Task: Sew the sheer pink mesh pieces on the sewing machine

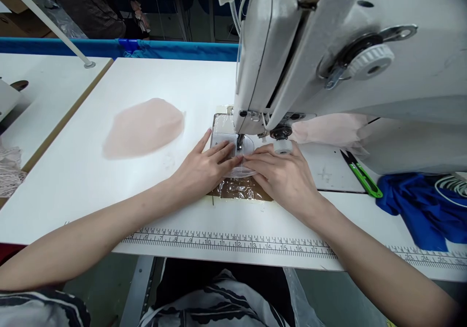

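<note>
My left hand [209, 165] lies palm down at the left of the sewing machine's metal needle plate [220, 125], its fingers spread and flat. My right hand [282, 173] rests on the other side, fingers stretched toward the presser foot [240, 143] and thumb apart below them. The fingertips of both hands almost meet just in front of the foot. A clear, shiny edge [239, 172] shows between the hands; whether thin cloth lies under the fingers I cannot tell. The sewing machine head [270, 49] stands above my hands and partly hides the right fingers.
A sheer pink fabric piece [146, 128] lies on the white table left of my hands. More pink fabric [330, 130] is behind the machine head. Green thread snips [363, 175] and blue cloth [419, 208] lie at right. A ruler strip [233, 242] runs along the front edge.
</note>
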### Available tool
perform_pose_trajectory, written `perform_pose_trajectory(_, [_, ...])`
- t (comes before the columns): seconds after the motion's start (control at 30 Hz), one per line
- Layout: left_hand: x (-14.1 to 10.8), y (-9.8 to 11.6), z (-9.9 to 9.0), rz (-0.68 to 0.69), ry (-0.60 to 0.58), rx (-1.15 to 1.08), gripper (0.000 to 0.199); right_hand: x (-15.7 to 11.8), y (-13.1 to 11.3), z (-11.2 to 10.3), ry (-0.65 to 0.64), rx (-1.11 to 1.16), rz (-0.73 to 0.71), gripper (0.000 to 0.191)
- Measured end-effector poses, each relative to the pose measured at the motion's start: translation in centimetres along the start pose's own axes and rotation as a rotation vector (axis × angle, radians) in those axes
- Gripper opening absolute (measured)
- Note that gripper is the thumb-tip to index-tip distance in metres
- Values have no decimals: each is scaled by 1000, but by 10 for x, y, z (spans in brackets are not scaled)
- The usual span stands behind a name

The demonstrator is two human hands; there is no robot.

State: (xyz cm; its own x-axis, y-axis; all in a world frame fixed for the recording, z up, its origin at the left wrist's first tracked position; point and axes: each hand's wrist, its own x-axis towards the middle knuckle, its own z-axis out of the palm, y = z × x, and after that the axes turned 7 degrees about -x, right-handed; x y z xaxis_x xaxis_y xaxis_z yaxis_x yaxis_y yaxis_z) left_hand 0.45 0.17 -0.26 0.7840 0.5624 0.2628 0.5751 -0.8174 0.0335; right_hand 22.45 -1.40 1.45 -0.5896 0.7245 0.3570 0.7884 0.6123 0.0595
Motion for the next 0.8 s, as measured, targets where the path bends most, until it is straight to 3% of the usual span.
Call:
perform_pose_trajectory(0.1, [2,-4,2,-16,32,17,36,2,3,5,3,-3,-10,22])
perform_pose_trajectory(0.33, [2,-3,-1,12,137,-72,31,-1,4,12,146,1,-80,21])
perform_pose_trajectory(0.6, [-8,15,-8,109,102,99,30,-4,-2,5,219,-35,-158,21])
perform_pose_trajectory(0.8, [-10,17,-8,113,92,99,31,-5,-3,3,213,-27,-173,20])
